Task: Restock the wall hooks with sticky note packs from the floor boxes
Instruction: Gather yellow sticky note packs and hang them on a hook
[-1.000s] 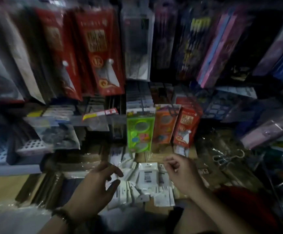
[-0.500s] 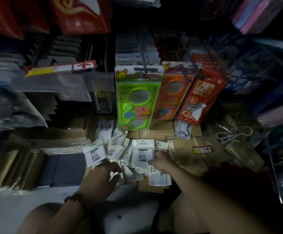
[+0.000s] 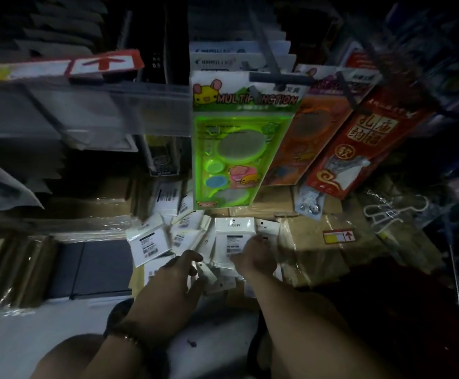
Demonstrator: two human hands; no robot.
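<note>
It's dim down here, and the person is bent low over a loose heap of white sticky note packs lying on the cardboard boxes at the foot of the display. Some packs lie flat and others tip on edge with their barcode labels showing. The left hand, with a bracelet at the wrist, reaches into the near side of the heap. Its fingers are stretched forward and loosely spread, its thumb is apart, and small packs sit just under it; nothing looks gripped. The right hand is set against the lower part of one upright pack in the middle of the heap. Its fingers are bent down onto that pack, but from here I cannot tell whether they pinch it or only rest on it. Directly above the heap a bright green multifunction pack hangs from a grey hook. An orange pack and a red pack with Chinese characters hang just beside it to the right. One box to the right carries a red arrow label, and bagged white hangers lie further right. To the left of the heap a dark flat case rests beside wrapped golden bundles.
</note>
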